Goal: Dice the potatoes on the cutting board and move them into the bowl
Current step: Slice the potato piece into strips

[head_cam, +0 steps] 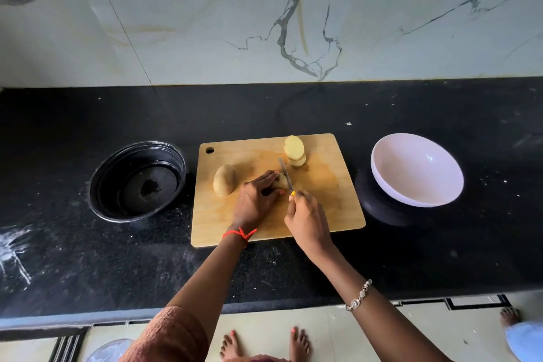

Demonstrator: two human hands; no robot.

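A wooden cutting board (323, 209) lies on the black counter. My left hand (258, 200) grips a partly cut potato (282, 181) near the board's middle. My right hand (307, 219) holds a small knife (286, 173) by its yellow handle, the blade standing against the potato's cut end. A stack of potato slices (294, 151) sits at the board's far edge. A whole potato (224, 184) lies on the left part of the board. The white bowl (417, 169) stands to the right of the board and holds nothing I can see.
A black round container (138, 181) sits left of the board. The white bowl rests on a dark round base (379, 209). A marble wall rises behind the counter. My bare feet and another person's foot (509, 317) show on the floor below.
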